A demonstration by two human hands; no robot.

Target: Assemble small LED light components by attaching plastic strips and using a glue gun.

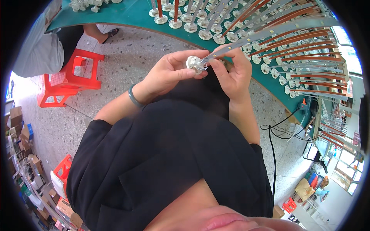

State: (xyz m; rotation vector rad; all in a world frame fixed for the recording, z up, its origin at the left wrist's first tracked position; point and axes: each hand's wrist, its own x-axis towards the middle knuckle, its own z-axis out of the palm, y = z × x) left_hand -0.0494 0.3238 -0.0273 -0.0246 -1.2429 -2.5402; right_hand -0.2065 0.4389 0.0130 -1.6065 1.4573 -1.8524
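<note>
Between the thumb and fingers of my left hand (171,71) is a small round white lamp base (194,64), its wired side facing up. Thin white wires loop from it to the end of a long grey LED strip (246,40) dotted with small yellowish chips. My right hand (232,73) pinches that strip near its wired end, close beside the base. The strip's far end reaches up and right over the table. My right fingertips are partly hidden behind the strip.
A green table (131,17) curves across the top, bearing rows of white bases (205,34) with upright grey and brown strips. Black cables (274,154) hang at the right by a tool with an orange part (304,103). Red stools (73,77) and a seated person (42,54) are left.
</note>
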